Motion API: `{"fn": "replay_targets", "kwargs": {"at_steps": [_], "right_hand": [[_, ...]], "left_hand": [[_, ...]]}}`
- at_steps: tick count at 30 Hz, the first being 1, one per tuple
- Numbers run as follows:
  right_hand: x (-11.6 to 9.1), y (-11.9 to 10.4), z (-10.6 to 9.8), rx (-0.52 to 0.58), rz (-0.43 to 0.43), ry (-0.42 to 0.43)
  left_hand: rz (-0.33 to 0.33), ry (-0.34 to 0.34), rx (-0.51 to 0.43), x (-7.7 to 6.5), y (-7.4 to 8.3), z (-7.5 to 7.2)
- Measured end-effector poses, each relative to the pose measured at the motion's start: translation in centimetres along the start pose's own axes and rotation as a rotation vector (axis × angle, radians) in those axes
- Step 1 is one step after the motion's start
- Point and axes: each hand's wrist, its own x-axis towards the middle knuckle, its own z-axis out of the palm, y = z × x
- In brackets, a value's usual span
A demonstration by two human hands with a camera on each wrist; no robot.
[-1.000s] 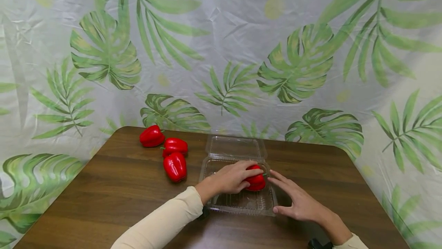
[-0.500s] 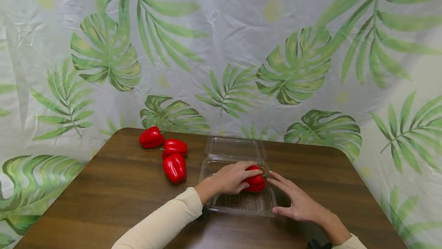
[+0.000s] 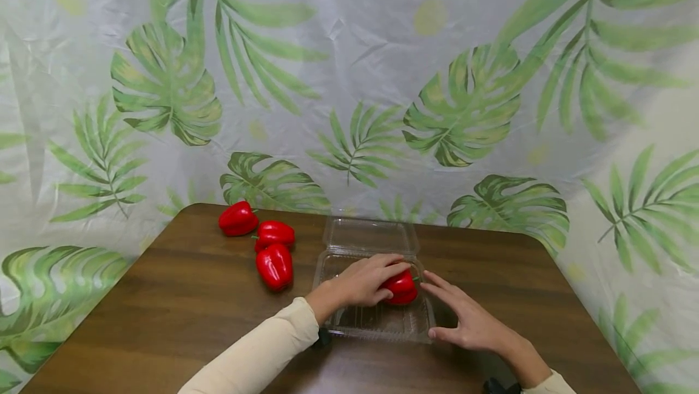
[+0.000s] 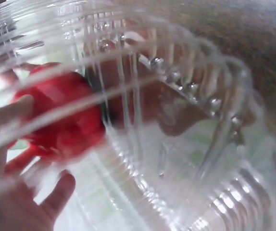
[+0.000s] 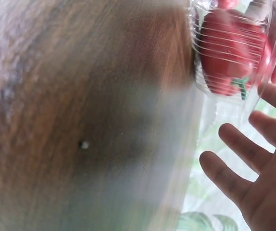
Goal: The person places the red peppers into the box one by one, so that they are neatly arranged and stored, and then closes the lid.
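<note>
A red bell pepper with a green stem lies in the right half of a clear plastic clamshell container. My left hand holds it from above and from the left, with fingers over its top and the thumb at its near side. Through the clear ribbed wall, the left wrist view shows the same pepper against the fingers. My right hand is beside the container's right wall, fingers spread, fingertips right at the rim. In the right wrist view, that hand has nothing in its palm.
The container's hinged lid lies folded back behind its base. To the left on the brown wooden table is a loose group of a front pepper, a middle pepper and a rear pepper. A leaf-patterned sheet hangs behind.
The left fingers have drawn back slightly over the top of the pepper. The right hand keeps its place at the container's side, and the head view has shifted a little.
</note>
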Motion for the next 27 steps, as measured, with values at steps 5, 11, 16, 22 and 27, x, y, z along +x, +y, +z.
{"fn": "replay_targets", "kwargs": {"at_steps": [5, 11, 16, 22, 27], "right_hand": [[0.0, 0.1, 0.3, 0.008, 0.005, 0.001], [0.2, 0.2, 0.3, -0.014, 0.007, 0.011], [0.2, 0.1, 0.3, -0.018, 0.007, 0.014], [0.3, 0.1, 0.4, -0.002, -0.005, 0.013], [0.1, 0.2, 0.4, 0.017, -0.021, 0.021]], "left_hand": [[-0.015, 0.016, 0.004, -0.2, -0.1, 0.1], [0.001, 0.068, 0.043, -0.2, -0.4, 0.1], [-0.002, 0.073, 0.029, -0.2, -0.7, 0.0], [-0.061, 0.097, -0.038, -0.7, -1.0, -1.0], [-0.088, 0.162, -0.154, -2.0, -1.9, -3.1]]}}
